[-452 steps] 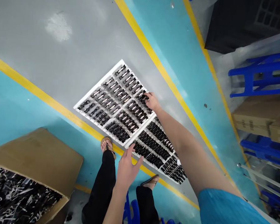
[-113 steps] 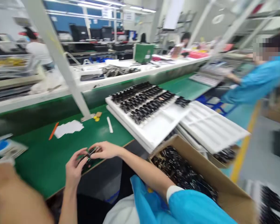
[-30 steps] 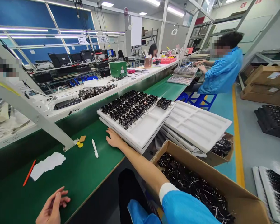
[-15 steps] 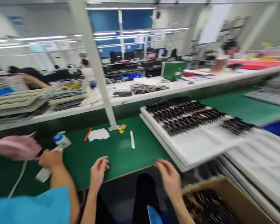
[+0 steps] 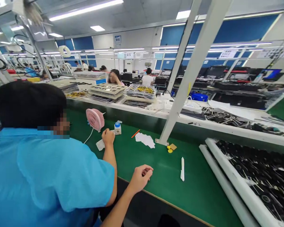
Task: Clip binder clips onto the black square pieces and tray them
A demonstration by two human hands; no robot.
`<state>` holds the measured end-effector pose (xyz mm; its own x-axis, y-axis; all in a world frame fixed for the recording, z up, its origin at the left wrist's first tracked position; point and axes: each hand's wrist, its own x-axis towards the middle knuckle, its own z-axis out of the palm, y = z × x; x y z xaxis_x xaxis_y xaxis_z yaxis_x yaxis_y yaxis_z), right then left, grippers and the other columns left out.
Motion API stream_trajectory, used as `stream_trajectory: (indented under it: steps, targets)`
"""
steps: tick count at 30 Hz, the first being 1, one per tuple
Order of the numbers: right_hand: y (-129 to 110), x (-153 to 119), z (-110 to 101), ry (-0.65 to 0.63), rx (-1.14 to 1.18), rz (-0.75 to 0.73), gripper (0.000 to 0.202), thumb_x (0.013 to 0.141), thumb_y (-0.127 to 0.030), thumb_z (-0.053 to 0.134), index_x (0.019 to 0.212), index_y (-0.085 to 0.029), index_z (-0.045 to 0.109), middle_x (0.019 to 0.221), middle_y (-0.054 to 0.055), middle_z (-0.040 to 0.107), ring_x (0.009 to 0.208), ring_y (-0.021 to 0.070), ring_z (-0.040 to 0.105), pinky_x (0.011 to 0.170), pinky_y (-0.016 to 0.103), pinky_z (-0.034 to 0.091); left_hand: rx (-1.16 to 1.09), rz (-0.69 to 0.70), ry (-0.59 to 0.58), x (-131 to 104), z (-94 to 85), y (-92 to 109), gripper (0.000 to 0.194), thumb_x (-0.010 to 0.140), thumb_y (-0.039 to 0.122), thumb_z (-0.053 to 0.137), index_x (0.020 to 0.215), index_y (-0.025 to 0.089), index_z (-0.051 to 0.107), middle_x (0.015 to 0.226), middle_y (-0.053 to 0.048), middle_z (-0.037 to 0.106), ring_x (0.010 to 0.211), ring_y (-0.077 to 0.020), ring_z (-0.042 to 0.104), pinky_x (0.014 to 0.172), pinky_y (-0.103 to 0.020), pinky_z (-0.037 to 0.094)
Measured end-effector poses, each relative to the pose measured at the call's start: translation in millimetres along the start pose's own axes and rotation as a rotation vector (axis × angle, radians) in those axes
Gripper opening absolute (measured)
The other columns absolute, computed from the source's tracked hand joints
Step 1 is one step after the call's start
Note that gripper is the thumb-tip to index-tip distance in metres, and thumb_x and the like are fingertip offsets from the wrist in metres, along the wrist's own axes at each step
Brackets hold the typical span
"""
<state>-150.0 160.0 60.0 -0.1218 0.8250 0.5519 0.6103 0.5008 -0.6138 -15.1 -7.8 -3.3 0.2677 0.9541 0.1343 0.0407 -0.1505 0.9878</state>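
Green desk [image 5: 167, 189] carries, at the right of view, a white tray [image 5: 236, 183] cut off by the frame and closely packed with black parts [image 5: 262, 173] showing thin metal wires. Left hand [image 5: 140, 178], loosely curled to a narrow gap near the desk's front edge, is well apart from the tray; whether it holds anything cannot be told. Between them lies a slim white roll [image 5: 182, 168].

left hand [image 5: 140, 179] loosely curled at green bench [image 5: 165, 178]
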Motion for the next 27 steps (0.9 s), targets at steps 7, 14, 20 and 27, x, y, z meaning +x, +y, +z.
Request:
stream_trajectory:
  steps: [7, 14, 20, 27]
  targets:
    - [24, 8, 51, -0.023, 0.011, 0.179, 0.049, 0.100, -0.042, 0.030, 0.104, -0.011, 0.067, 0.088, 0.016, 0.073, 0.089, 0.0225, 0.074, 0.082, 0.043, 0.054, -0.045, -0.018, 0.013, 4, 2.4, -10, 0.028, 0.089, 0.038, 0.062, 0.097, 0.014, 0.075, 0.077, -0.005, 0.068, 0.063, -0.0148, 0.061, 0.061, -0.027, 0.047]
    - [16, 3, 53, 0.003, 0.073, 0.182, 0.045, 0.097, -0.053, 0.031, 0.099, -0.029, 0.069, 0.077, 0.000, 0.068, 0.106, 0.0358, 0.072, 0.071, 0.054, 0.055, 0.142, 0.059, 0.097, 3, 6.7, -10, 0.023, 0.089, 0.030, 0.058, 0.091, 0.017, 0.077, 0.080, -0.007, 0.072, 0.075, -0.0193, 0.064, 0.073, -0.033, 0.052]
    - [10, 2, 46, -0.056, -0.037, 0.236, 0.042, 0.106, -0.036, 0.033, 0.108, -0.012, 0.067, 0.097, 0.017, 0.073, 0.095, 0.0215, 0.068, 0.088, 0.038, 0.050, 0.514, 0.140, 0.094, -5, 18.4, -12, 0.035, 0.083, 0.027, 0.063, 0.114, 0.014, 0.074, 0.137, -0.020, 0.063, 0.143, -0.0368, 0.043, 0.121, -0.055, 0.034]
    - [15, 6, 49, -0.160, -0.095, 0.103, 0.036, 0.108, -0.044, 0.049, 0.112, -0.012, 0.067, 0.105, 0.012, 0.070, 0.092, 0.0211, 0.067, 0.085, 0.037, 0.055, 0.649, 0.130, -0.002, -9, 21.5, -28, 0.051, 0.092, 0.041, 0.060, 0.138, 0.019, 0.060, 0.164, -0.016, 0.038, 0.158, -0.0378, 0.015, 0.128, -0.062, 0.020]
